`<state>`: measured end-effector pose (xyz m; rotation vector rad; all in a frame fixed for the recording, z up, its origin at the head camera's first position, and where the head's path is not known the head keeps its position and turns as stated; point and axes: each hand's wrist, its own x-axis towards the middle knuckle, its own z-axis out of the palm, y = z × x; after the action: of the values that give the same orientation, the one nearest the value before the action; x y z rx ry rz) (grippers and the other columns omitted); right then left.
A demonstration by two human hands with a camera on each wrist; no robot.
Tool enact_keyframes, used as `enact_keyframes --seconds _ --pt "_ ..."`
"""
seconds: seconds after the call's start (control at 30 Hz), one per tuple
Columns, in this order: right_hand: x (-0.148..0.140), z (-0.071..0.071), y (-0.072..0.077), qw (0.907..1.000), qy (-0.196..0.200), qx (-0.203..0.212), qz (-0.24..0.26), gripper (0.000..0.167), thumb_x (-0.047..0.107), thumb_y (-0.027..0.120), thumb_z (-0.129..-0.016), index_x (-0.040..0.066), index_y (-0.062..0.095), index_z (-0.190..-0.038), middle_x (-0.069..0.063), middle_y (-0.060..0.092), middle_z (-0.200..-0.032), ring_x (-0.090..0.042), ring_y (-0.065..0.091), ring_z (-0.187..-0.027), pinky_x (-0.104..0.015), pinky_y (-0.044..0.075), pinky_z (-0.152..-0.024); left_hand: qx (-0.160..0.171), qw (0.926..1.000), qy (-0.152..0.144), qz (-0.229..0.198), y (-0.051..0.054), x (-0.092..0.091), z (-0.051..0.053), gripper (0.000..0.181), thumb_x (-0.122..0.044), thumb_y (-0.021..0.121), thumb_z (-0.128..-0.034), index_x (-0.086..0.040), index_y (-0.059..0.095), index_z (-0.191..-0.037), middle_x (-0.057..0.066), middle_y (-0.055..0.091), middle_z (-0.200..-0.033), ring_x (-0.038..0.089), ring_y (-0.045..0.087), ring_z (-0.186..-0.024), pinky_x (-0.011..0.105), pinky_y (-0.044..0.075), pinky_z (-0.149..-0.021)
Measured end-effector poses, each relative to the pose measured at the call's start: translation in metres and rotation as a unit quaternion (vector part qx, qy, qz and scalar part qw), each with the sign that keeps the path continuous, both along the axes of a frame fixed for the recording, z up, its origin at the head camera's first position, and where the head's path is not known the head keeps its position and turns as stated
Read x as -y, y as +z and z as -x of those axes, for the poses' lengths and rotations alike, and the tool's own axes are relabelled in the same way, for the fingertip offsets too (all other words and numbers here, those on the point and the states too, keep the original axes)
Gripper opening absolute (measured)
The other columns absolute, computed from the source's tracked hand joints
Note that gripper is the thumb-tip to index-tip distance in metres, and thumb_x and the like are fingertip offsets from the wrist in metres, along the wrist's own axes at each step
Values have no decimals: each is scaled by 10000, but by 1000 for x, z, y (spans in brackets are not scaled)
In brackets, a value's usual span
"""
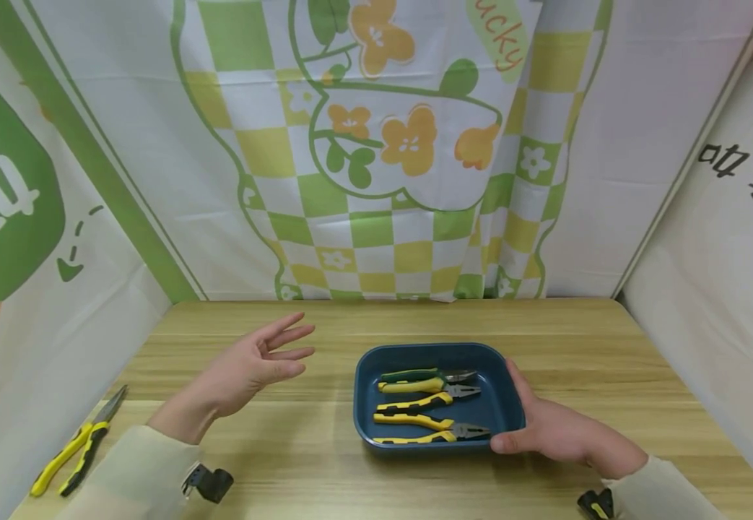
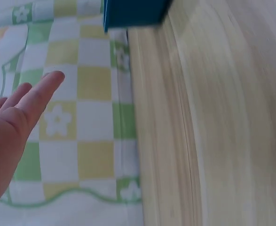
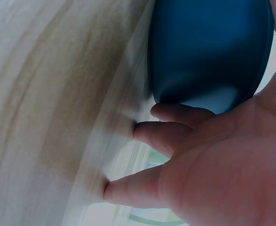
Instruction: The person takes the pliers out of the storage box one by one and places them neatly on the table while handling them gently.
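A dark blue box (image 1: 437, 448) stands on the table, holding pliers (image 1: 415, 419) with yellow-black and green-yellow handles, their metal jaws facing right. My right hand (image 1: 554, 433) grips the box's right end, its thumb at the front corner and fingers along the right side. Up close in the right wrist view, several fingertips of this hand (image 3: 222, 155) reach the table beside the box (image 3: 208, 52). Left of the box, my left hand (image 1: 246, 372) is raised with fingers spread, holding nothing; the left wrist view shows the same hand (image 2: 11, 127) in front of the curtain.
Another pair of pliers (image 1: 84, 444) with yellow-black handles lies at the left edge of the wooden table (image 1: 298, 462). Behind the table hangs a checked, flowered curtain (image 1: 376, 238), and printed cloth walls stand on both sides.
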<state>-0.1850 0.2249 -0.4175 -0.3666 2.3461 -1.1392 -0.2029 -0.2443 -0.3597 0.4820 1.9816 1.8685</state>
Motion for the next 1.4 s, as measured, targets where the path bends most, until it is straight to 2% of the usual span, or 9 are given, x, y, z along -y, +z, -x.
enact_keyframes --seconds 0.13,0.27,0.47,0.7,0.9,1.1,1.3,1.4 --pt "-1 0 0 10000 18 0 -24 1283 390 789 -864 113 -272 -1529 -234 618 -1214 -272 592 -1050 -574 346 -1033 216 9993 -129 -282 3 -22 8 870 43 637 -949 -131 97 -1610 137 256 -1606 360 343 -1407 381 423 -1042" --pt "-1 1 0 10000 13 1 -66 1282 395 787 -864 111 -272 -1529 -225 622 -1207 -273 590 -1052 -569 349 -1032 424 9981 -254 -370 3 -42 16 823 27 632 -960 -83 123 -1598 155 285 -1591 338 349 -1410 380 394 -1069" --pt "-1 2 -1 10000 -30 -11 -87 1279 401 791 -860 117 -257 -1537 -303 523 -1334 -315 547 -1144 -587 323 -1054 821 9950 -342 -465 -1 -71 23 753 -21 637 -972 15 175 -1566 204 318 -1565 343 319 -1424 420 330 -1115" --pt "-1 2 -1 10000 -42 28 -21 1280 391 794 -858 105 -252 -1537 -310 515 -1336 -319 542 -1138 -591 302 -1065 964 9940 -514 -89 -7 -97 28 644 -22 642 -970 57 309 -1515 234 432 -1486 332 426 -1361 447 358 -1098" --pt "-1 2 0 10000 29 1 -27 1278 390 789 -864 109 -263 -1532 -272 585 -1258 -300 572 -1108 -591 316 -1059 1010 9884 -1051 435 -11 -111 34 571 -44 679 -951 67 430 -1453 193 540 -1402 290 532 -1274 437 414 -1057" --pt "-1 1 0 9999 48 -44 -146 1280 411 784 -863 114 -266 -1532 -246 620 -1211 -270 605 -1044 -570 359 -1030 967 9733 -1802 1041 -13 -124 42 523 -10 691 -931 27 502 -1418 129 608 -1336 248 579 -1221 395 475 -998" --pt "-1 1 0 9999 46 -68 -112 1280 405 786 -863 102 -263 -1532 -370 461 -1375 -345 531 -1199 -600 322 -1061 867 9498 -2541 1606 -11 -141 54 500 -21 702 -922 1 539 -1395 80 633 -1306 211 592 -1200 355 497 -965" --pt "-1 1 0 9999 35 -61 -104 1281 405 787 -862 97 -259 -1533 -391 411 -1408 -355 515 -1215 -600 323 -1059 869 9360 -2864 1852 -10 -150 59 481 -53 691 -938 -21 547 -1395 80 629 -1315 195 592 -1197 359 481 -985"
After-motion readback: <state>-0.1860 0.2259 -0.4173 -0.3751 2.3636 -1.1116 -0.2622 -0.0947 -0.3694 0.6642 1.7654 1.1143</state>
